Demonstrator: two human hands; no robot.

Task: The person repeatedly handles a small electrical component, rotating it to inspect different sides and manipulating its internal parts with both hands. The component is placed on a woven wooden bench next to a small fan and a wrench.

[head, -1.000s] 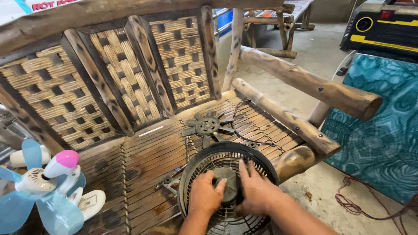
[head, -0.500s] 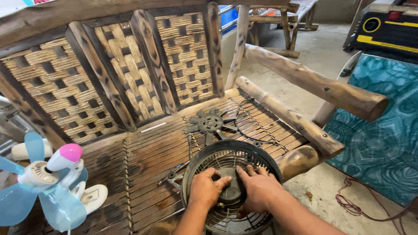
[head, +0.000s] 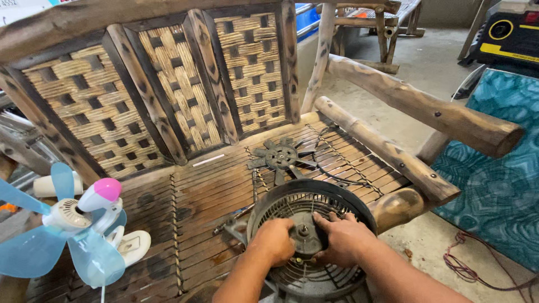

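Hands come first, at the near edge of the wooden bench [head: 185,191]. The left hand [head: 275,240] and the right hand [head: 343,240] both lie on the dark round fan grille [head: 311,238], one on each side of the small hub [head: 304,230] in its middle. The left hand is curled, with fingers bent down onto the motor housing under the hub. The right hand is more spread, its fingers reach toward the hub and press on the wire ribs. If the fingers really pinch something small there, I cannot tell, because the hands cover that place.

The fan grille rests on the seat slats near the front right corner of the bench, just beside the thick log end [head: 400,206] of the right armrest. A thin metal rod [head: 231,220] sticks out from under the grille to the left.

A little farther back on the seat lies a dark fan blade [head: 281,157] with many short vanes, flat on the slats, close to the grille but apart from it. A loose wire guard [head: 337,157] lies around it, toward the right edge of the seat.

At the left front corner stands a small fan with pale blue blades [head: 33,252], a white body and a pink cap [head: 106,189].

Behind all this rises the woven backrest [head: 168,84]. On the floor to the right there is a teal patterned cushion [head: 494,179] and a red cord [head: 477,269].
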